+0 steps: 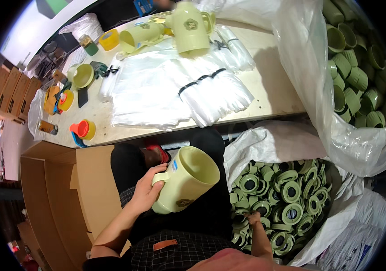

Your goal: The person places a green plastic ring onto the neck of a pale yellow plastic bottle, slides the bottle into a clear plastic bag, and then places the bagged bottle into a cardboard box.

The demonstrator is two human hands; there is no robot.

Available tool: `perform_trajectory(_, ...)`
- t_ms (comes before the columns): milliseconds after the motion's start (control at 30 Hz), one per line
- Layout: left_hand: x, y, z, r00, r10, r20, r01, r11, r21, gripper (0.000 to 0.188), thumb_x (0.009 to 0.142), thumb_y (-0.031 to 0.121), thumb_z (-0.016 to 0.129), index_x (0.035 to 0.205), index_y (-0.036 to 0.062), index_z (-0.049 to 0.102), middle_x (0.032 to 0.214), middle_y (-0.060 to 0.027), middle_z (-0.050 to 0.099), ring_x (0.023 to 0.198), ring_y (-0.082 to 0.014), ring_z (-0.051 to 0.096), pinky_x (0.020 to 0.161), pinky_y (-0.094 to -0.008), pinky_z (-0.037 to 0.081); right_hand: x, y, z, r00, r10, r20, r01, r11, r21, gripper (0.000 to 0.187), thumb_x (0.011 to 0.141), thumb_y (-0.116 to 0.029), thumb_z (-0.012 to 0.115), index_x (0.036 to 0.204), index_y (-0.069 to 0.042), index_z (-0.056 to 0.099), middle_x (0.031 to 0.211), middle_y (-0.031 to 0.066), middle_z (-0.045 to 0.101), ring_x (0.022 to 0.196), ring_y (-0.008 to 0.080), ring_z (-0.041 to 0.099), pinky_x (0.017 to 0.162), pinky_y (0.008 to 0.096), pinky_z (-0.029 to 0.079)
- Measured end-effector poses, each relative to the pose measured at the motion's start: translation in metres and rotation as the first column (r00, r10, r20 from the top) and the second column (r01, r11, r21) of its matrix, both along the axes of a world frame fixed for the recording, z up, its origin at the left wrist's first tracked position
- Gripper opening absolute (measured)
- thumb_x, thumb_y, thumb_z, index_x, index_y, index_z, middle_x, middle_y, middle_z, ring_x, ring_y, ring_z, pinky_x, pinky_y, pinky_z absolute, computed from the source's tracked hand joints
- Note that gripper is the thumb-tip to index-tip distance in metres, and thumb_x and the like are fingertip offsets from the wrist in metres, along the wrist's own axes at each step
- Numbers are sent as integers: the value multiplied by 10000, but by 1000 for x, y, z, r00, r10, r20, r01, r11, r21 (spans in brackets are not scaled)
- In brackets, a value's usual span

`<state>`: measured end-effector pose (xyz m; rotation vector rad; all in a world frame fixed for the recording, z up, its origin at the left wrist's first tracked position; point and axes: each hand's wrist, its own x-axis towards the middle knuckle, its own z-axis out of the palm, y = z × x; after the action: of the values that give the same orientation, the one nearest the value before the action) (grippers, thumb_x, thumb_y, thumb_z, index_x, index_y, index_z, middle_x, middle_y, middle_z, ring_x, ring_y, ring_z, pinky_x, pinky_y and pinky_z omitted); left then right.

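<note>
Left hand [147, 189] grips the jug [188, 185] clear of table edge [269, 115]; right hand [253, 218] is amid lids [291, 213], grip unclear.

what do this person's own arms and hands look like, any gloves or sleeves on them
Both the left hand and the right hand are ungloved. A short black sleeve ends near the left elbow, leaving the left forearm bare; the right forearm is bare too, its sleeve not visible. I see no watch or bracelet on either wrist.

A head-worn fisheye looks down — table [272, 97] beyond.
</note>
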<state>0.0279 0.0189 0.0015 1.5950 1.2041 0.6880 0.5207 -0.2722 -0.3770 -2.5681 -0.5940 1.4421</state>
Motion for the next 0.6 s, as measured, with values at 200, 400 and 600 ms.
perform_trajectory(200, -28, -15, 6, 992, 129, -7, -129, 990, -58, 348, 1010, 217, 514, 1310, 44, 550, 1038, -154, 699, 933, -246, 694, 847, -365, 533, -73, 135, 198, 840, 209, 501, -492, 682, 540, 397, 835, -16, 694, 1214, 6, 577, 1345, 160, 550, 1254, 290, 539, 964, 482, 484)
perform_trajectory(400, -41, -21, 10, 988, 135, 75, -139, 989, 49, 328, 994, 189, 538, 1290, 51, 565, 1005, -163, 699, 920, -276, 704, 827, -360, 532, -131, 234, 258, 487, -262, -833, 831, 432, 350, 419, 1039, -303, 483, 1390, -79, 532, 1311, 97, 600, 1194, 267, 587, 1022, 408, 473)
perform_trajectory(600, -51, -28, 6, 985, 160, 67, -166, 982, 89, 357, 981, 229, 562, 1286, 45, 578, 1062, -184, 690, 966, -357, 699, 853, -382, 532, -204, 247, 282, 879, -4, 477, -466, 200, 862, 395, 987, -222, 589, 1315, -3, 567, 1081, 129, 525, 985, 294, 528, 873, 413, 443)
